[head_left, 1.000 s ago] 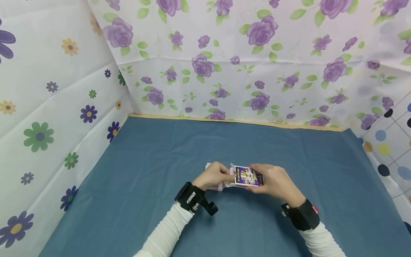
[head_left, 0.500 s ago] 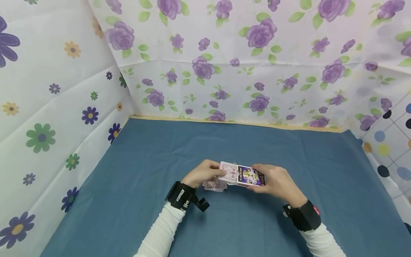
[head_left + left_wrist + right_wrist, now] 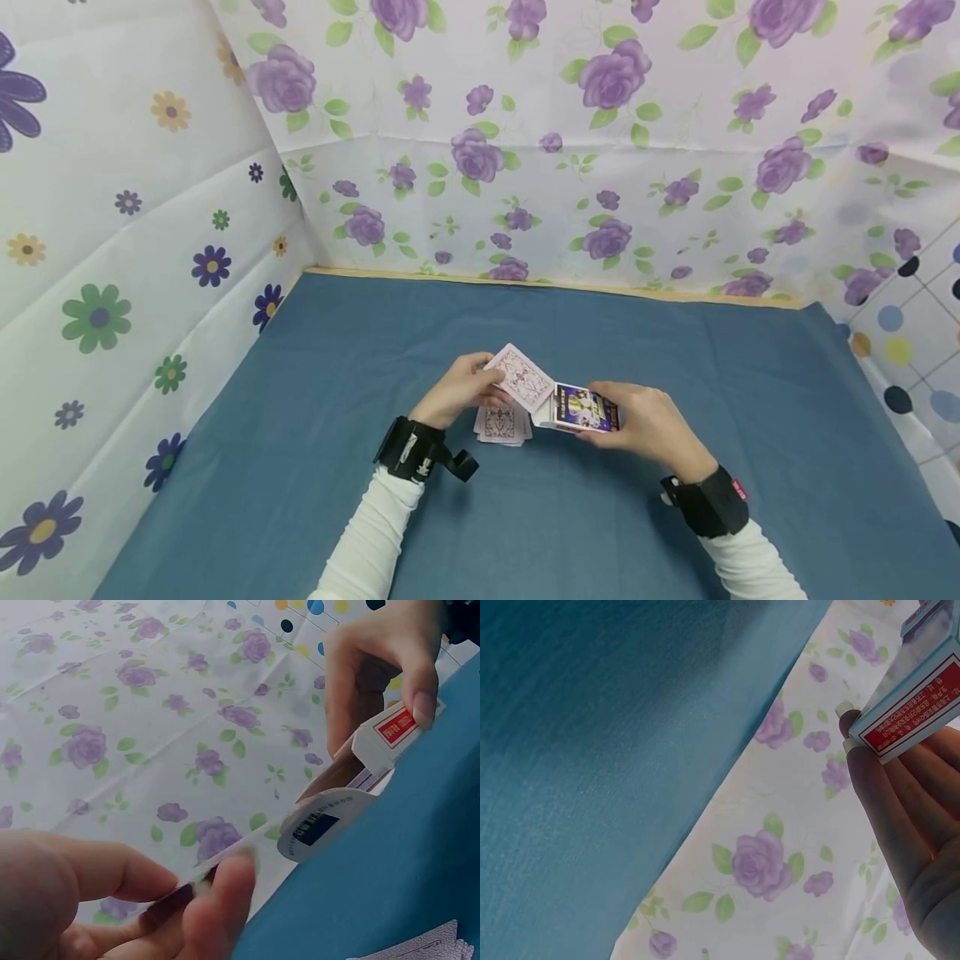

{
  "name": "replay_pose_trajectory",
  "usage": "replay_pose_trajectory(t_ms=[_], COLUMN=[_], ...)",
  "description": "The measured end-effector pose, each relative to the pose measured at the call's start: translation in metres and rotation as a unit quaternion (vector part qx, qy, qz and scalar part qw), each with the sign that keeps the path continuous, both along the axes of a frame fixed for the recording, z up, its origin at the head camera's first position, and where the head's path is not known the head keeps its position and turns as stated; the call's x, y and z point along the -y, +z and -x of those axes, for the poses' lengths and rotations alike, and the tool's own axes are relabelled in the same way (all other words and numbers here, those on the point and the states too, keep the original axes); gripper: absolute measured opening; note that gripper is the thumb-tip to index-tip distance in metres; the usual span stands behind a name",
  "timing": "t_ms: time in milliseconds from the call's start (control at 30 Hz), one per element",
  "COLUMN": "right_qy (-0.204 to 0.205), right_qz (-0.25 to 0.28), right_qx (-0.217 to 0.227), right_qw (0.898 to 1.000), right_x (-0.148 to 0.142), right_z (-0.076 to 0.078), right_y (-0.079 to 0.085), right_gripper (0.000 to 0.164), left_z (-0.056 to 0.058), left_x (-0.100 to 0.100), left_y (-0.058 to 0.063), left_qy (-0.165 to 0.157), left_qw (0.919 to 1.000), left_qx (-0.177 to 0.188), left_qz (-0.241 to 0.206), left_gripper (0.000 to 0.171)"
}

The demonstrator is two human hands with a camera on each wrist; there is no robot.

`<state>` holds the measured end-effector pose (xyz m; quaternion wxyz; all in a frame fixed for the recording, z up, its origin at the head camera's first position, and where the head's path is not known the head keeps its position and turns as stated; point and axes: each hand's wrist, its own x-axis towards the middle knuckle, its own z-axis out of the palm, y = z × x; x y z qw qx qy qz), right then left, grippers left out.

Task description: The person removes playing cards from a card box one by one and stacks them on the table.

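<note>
My left hand (image 3: 456,393) pinches a pink-backed playing card (image 3: 522,379), or a thin packet of them, between thumb and fingers. It is tilted, its lower right corner at the mouth of a card box (image 3: 588,410). The box has a dark purple and gold front, and my right hand (image 3: 648,427) grips it by its far end. In the left wrist view the box's rounded white flap (image 3: 319,825) hangs open, with more card edges inside. Below the left hand a pile of playing cards (image 3: 504,425) lies face down. The right wrist view shows the box's red side label (image 3: 915,705).
A blue cloth (image 3: 360,358) covers the table. Flower-printed sheeting (image 3: 480,192) rises behind it and on the left, with dotted sheeting (image 3: 900,350) at the right. Both wrists carry black straps.
My left hand has drawn the card leftward out of the box, then raised and tilted it. The pile beneath has come into fuller view. My right hand and the box have stayed nearly still.
</note>
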<state>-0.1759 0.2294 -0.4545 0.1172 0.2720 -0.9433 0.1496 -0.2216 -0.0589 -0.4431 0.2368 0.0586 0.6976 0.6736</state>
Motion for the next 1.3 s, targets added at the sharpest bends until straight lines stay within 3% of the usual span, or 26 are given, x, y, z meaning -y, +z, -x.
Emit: replay_pose_trajectory(t_ms=[167, 333, 500, 600, 733, 900, 1167, 1300], right_qy=[0.000, -0.001, 0.001, 0.002, -0.001, -0.004, -0.005, -0.006], right_qz=[0.001, 0.001, 0.001, 0.000, -0.002, -0.002, -0.003, -0.004], right_qx=[-0.001, 0.000, -0.001, -0.002, 0.001, 0.003, 0.009, 0.012], right_qw=[1.000, 1.000, 1.000, 1.000, 1.000, 1.000, 1.000, 1.000], right_x=[0.000, -0.001, -0.001, -0.002, -0.002, -0.002, -0.001, -0.001], right_z=[0.000, 0.001, 0.001, 0.001, 0.000, 0.000, 0.000, 0.000], right_y=[-0.001, -0.001, -0.001, 0.000, 0.000, 0.000, 0.001, 0.001], right_gripper=[0.064, 0.064, 0.064, 0.065, 0.065, 0.066, 0.066, 0.066], left_z=[0.004, 0.008, 0.011, 0.013, 0.016, 0.015, 0.010, 0.007], left_x=[0.000, 0.004, 0.010, 0.012, 0.013, 0.011, 0.007, 0.005], left_y=[-0.007, -0.017, -0.026, -0.033, -0.043, -0.049, -0.047, -0.048], left_qy=[0.060, 0.131, 0.165, 0.163, 0.130, 0.097, 0.094, 0.098], left_qw=[0.9975, 0.9898, 0.9835, 0.9797, 0.9741, 0.9703, 0.9601, 0.9477], left_qx=[-0.035, -0.052, -0.057, -0.076, -0.102, -0.117, -0.122, -0.151], left_qz=[0.004, 0.025, 0.047, 0.089, 0.155, 0.188, 0.233, 0.263], left_gripper=[0.025, 0.027, 0.033, 0.032, 0.031, 0.030, 0.032, 0.034])
